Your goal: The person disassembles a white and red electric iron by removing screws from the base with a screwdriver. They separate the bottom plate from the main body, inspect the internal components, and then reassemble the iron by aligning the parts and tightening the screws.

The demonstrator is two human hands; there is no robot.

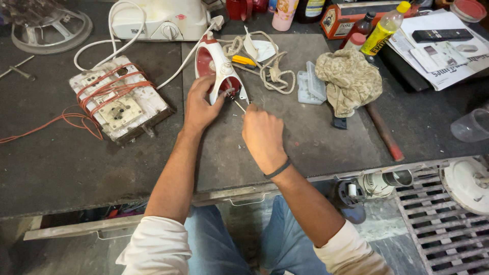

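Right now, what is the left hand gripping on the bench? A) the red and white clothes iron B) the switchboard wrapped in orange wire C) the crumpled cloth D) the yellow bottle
A: the left hand clasps the rear of the red and white clothes iron, while the right hand points a thin tool at it; the crumpled cloth lies apart to the right.

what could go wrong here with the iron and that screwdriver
The left hand steadies the iron right beside the screwdriver tip held by the right hand; a slip could jab the fingers. The small white bit lying loose on the mat could roll off and get lost.
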